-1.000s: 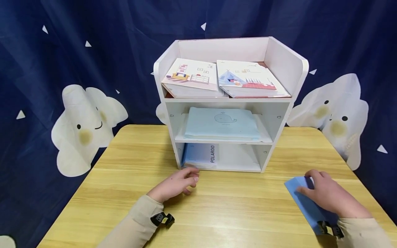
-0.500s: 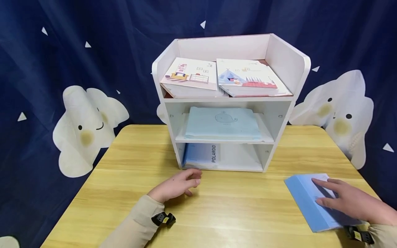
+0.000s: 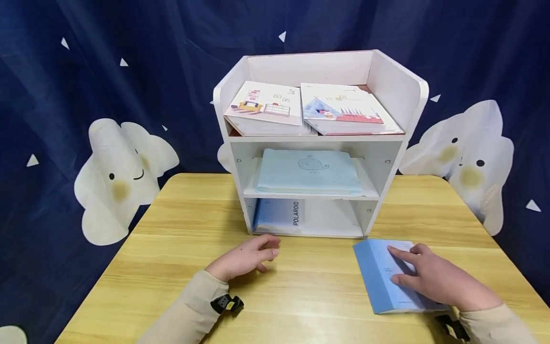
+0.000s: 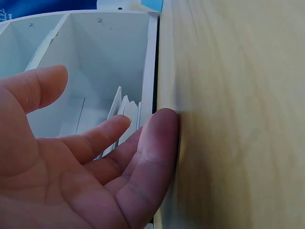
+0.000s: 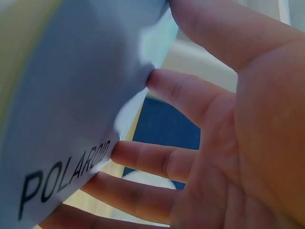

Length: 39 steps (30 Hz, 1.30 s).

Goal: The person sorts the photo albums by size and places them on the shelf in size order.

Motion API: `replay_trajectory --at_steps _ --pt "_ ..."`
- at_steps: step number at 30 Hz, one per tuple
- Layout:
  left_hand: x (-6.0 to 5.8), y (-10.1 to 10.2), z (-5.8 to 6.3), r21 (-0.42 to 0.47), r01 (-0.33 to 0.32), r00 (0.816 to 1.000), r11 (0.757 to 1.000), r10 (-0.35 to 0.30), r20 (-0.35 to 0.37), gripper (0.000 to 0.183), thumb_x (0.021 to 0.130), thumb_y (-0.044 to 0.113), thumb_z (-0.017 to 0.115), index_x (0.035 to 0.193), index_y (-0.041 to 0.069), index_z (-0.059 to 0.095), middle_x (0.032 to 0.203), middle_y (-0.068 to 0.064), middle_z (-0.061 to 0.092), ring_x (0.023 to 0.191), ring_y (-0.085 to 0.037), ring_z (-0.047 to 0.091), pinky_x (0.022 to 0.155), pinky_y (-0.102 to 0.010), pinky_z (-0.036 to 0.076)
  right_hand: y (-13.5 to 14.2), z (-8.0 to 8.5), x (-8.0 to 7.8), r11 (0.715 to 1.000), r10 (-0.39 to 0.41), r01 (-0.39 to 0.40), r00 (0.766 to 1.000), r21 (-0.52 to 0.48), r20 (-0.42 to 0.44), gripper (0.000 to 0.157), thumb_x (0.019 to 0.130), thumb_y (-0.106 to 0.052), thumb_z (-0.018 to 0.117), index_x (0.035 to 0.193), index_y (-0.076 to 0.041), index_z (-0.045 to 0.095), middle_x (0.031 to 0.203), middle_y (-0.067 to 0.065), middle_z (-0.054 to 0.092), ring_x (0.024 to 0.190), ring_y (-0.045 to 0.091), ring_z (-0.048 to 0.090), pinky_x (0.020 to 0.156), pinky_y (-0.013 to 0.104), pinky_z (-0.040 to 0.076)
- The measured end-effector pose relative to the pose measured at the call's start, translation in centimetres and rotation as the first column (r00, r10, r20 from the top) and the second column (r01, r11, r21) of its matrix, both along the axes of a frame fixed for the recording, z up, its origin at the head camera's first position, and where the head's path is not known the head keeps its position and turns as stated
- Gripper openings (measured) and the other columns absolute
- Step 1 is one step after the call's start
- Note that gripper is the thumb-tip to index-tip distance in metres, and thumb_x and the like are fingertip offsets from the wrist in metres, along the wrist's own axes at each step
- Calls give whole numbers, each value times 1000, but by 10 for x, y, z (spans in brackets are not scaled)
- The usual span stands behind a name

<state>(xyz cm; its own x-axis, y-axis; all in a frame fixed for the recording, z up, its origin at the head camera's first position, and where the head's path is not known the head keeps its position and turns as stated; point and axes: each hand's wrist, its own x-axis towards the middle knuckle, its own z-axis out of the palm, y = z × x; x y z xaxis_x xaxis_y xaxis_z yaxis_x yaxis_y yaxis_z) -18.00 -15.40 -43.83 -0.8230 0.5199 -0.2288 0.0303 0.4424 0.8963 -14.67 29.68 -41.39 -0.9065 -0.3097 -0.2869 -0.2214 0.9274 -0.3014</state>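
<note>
My right hand [image 3: 442, 277] rests its spread fingers and thumb on the cover of a thick blue gradient album [image 3: 380, 286], which lies flat on the table to the right of a small white shelf. In the right wrist view, the fingertips touch the cover of the album [image 5: 71, 95] by its printed word POLAROID. My left hand [image 3: 245, 258] lies on the table by the shelf's lower left corner, its fingers loosely bent around nothing. Behind it, a similar blue POLAROID album [image 3: 279, 215] lies on the bottom shelf, at the left.
The white shelf unit [image 3: 382, 167] stands at the back of the wooden table [image 3: 180, 229]. Its middle level holds a pale blue item with a whale drawing [image 3: 309, 169]. Illustrated books [image 3: 266, 105] lie in two piles on top. A dark blue curtain [image 3: 172, 71] hangs behind.
My right hand first shifted right across the album's cover, then moved left together with the album, which now lies nearer the shelf. My left hand has stayed nearly still.
</note>
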Motion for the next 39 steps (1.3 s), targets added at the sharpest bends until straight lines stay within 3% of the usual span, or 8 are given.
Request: replay_trajectory --at_steps 7,12,19,25,33,36,39 --pt "0 -3 0 -30 3 1000 1000 -3 -8 52 105 36 55 148 7 49 144 -13 54 101 -22 67 82 -37 58 -45 2 6 996 84 -86 994 -20 -70 78 87 -62 69 148 -16 55 120 22 52 85 22 60 75 45 52" --pt "0 -5 -1 -56 4 1000 998 -5 -17 55 104 40 55 149 8 49 143 -12 54 90 -20 69 84 -38 57 -82 4 7 981 187 -193 967 -16 -175 72 88 -57 72 145 -16 58 108 16 53 72 14 52 66 37 50" --pt "3 -5 -1 -71 -2 999 997 0 -33 55 104 41 55 148 8 50 143 -12 55 84 -21 69 86 -42 55 -133 6 8 963 270 -265 922 58 -277 64 89 -49 75 141 -14 62 105 21 57 72 19 55 63 41 53" --pt "4 -3 0 -85 -8 998 996 3 -55 53 104 40 56 146 8 52 142 -13 55 82 -21 67 83 -42 55 -166 5 8 954 299 -271 900 129 -317 62 91 -51 72 139 -13 64 106 26 60 67 25 59 56 44 53" --pt "4 -1 1 -109 -3 997 994 -6 -80 52 104 38 57 145 8 53 136 -11 58 76 -21 65 77 -39 53 -179 5 9 959 281 -252 905 130 -319 62 92 -51 69 141 -13 62 106 22 59 69 24 59 60 42 54" --pt "5 -1 2 -103 -2 998 995 -5 -64 53 104 40 57 146 9 52 139 -12 57 78 -21 67 80 -40 54 -168 5 7 970 239 -245 933 11 -268 65 93 -48 70 144 -10 58 116 19 59 81 24 62 72 44 56" --pt "5 -1 2 -59 -1 1000 998 1 -11 54 104 41 56 148 10 51 141 -12 56 88 -21 69 85 -40 55 -148 6 2 952 159 -191 976 -239 -149 67 96 -43 67 150 -7 49 134 19 57 104 27 64 90 48 54"
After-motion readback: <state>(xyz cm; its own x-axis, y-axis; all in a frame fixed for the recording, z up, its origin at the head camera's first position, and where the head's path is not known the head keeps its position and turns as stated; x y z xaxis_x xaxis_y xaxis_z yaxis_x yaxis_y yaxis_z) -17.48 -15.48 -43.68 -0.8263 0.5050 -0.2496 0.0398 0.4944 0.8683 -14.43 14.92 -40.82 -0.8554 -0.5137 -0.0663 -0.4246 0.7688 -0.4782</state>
